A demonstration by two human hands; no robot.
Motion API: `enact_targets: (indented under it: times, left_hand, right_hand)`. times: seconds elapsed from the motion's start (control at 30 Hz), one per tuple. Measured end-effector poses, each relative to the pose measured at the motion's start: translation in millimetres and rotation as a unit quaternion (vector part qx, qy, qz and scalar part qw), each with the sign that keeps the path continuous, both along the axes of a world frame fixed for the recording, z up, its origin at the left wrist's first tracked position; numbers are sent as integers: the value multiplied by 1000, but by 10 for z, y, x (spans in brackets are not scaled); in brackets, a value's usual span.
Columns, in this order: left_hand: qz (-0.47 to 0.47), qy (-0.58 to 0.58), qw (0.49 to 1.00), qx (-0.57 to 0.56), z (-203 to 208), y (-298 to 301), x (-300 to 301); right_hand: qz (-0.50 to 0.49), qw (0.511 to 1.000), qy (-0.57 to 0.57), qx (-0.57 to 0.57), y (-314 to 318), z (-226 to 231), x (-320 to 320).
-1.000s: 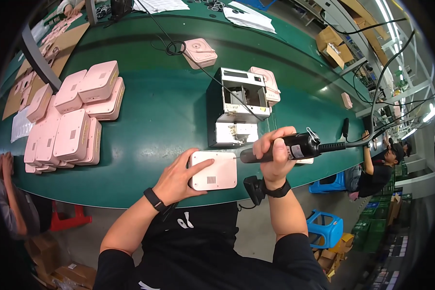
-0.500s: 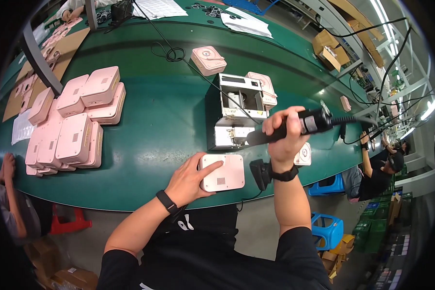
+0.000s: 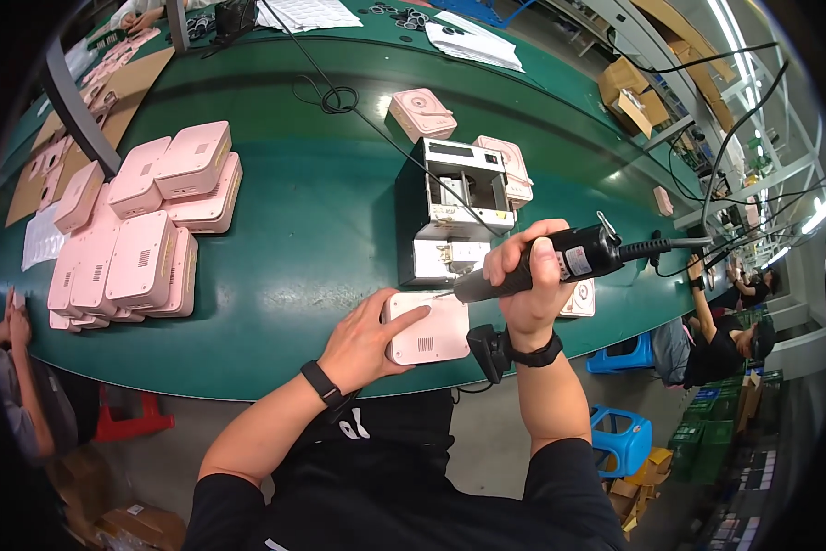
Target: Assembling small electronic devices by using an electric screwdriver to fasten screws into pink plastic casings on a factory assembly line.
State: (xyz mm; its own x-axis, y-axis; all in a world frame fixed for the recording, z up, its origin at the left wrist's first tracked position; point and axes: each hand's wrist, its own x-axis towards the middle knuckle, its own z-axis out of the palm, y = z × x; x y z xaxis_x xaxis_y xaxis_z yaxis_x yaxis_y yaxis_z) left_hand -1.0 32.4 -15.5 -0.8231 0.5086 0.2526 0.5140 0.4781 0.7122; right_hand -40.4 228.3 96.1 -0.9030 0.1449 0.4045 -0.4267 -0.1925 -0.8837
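Note:
My left hand [image 3: 362, 340] grips the left side of a pink box-shaped device [image 3: 440, 332] with rounded corners and a vent grille, its thumb lying across the top. The device rests on the green table near the front edge. In my right hand [image 3: 532, 285] is a black corded electric screwdriver [image 3: 583, 254], tilted down to the left. Its thin bit meets or hovers just over the device's far edge; contact cannot be made out. Just behind the device stands a black and silver screw feeder machine [image 3: 454, 197] with an open top.
Stacked pink devices [image 3: 142, 253] fill the table's left side. More pink units stand around the machine, one [image 3: 422, 114] behind it and one [image 3: 580, 298] beyond my right hand. A black cable [image 3: 376, 129] crosses the table. Blue stools [image 3: 621, 439] and co-workers are at the sides.
The screwdriver has come down and tilted, its bit now at the device's far edge. My left hand and the device have barely shifted. One pink unit behind the machine sits slightly farther right.

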Motion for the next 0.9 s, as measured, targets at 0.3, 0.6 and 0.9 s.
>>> enact_targets:
  times: [0.3, 0.6, 0.9]
  left_hand:
    - [-1, -13, 1000, 7, 9, 10, 2]
    - [1, -8, 1000, 5, 16, 36, 56]
    - [-9, -1, 1000, -1, -8, 166, 24]
  right_hand:
    - [-5, 1000, -10, -20, -23, -161, 8]
    - [-28, 999, -21, 20, -12, -53, 61]
    - [-62, 996, 50, 33, 155, 126, -173]
